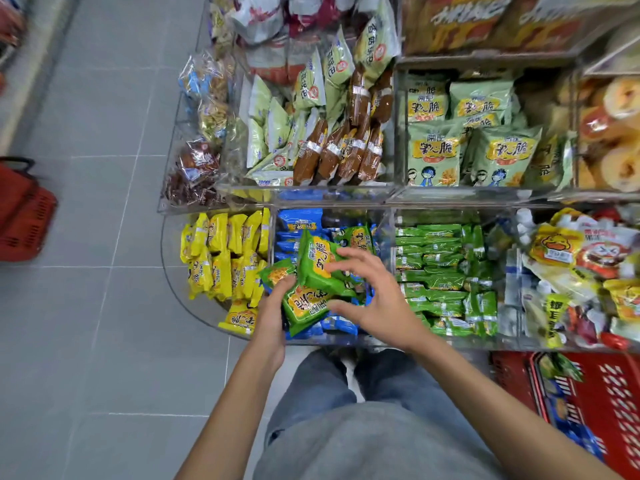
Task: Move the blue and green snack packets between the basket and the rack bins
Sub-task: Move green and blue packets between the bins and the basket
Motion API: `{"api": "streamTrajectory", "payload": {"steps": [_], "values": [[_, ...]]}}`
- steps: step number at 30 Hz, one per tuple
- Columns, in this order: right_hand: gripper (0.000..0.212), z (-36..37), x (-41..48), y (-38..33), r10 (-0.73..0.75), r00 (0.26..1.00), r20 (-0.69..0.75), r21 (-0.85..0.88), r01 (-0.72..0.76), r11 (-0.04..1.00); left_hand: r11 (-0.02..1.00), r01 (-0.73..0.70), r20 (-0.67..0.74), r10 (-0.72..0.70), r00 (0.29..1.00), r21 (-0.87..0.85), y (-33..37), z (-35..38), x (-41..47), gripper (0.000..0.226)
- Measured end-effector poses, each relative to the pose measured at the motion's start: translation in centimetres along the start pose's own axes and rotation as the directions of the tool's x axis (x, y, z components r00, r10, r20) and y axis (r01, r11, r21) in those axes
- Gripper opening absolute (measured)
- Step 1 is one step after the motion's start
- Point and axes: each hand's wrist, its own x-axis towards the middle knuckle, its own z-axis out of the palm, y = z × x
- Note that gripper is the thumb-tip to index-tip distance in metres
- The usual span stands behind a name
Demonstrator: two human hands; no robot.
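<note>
A bunch of green snack packets [313, 282] is held just above the middle bin of a clear plastic rack [381, 196], over a layer of blue packets [298, 220] that fills that bin. The left hand [273, 308] grips the bunch from below and from the left, its fingers mostly hidden under the wrappers. The right hand [375, 299] is close beside it, with fingers spread and slightly bent. Its fingertips rest on the top green packet and its thumb is near the lower one; it is not closed round anything.

In the bin to the right, more green packets [436, 258] lie stacked in rows. The bin to the left holds yellow packets [225, 252]. The upper tier behind carries pale green bags [433, 152] and brown packets [346, 148].

At lower right, under the rack's front edge, a red basket [616, 403] stands on the floor, with a few blue packets and a green one inside. A second red basket [24, 220] sits well apart at the left edge on the grey floor tiles [104, 306]. The person's grey trousers fill the bottom centre.
</note>
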Motion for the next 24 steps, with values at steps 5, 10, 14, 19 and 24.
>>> {"api": "streamTrajectory", "payload": {"steps": [5, 10, 14, 19, 24], "values": [[0.046, -0.6, 0.6, 0.1, 0.213, 0.976, -0.046, 0.199, -0.200, 0.959, 1.000, 0.003, -0.026, -0.003, 1.000, -0.006, 0.6, 0.1, -0.7, 0.060], [0.076, -1.3, 1.7, 0.9, 0.469, 0.862, 0.190, 0.216, -0.503, 0.837, 0.994, -0.046, 0.035, 0.043, 0.998, 0.101, 0.8, 0.2, -0.9, 0.091], [0.039, -0.7, 1.8, 0.9, 0.482, 0.851, 0.208, 0.340, -0.525, 0.780, 0.986, -0.088, 0.059, 0.080, 0.995, 0.143, 0.7, 0.8, -1.3, 0.101], [0.065, 0.5, 1.9, 1.0, 0.453, 0.849, 0.271, 0.381, -0.527, 0.759, 0.989, -0.052, 0.161, 0.029, 0.986, 0.140, 0.8, 1.1, -1.5, 0.079], [0.018, 1.3, 2.2, 0.7, 0.460, 0.833, 0.307, 0.405, -0.552, 0.729, 0.993, 0.005, 0.240, -0.034, 0.970, 0.120, 1.2, 0.9, -0.9, 0.083]]}}
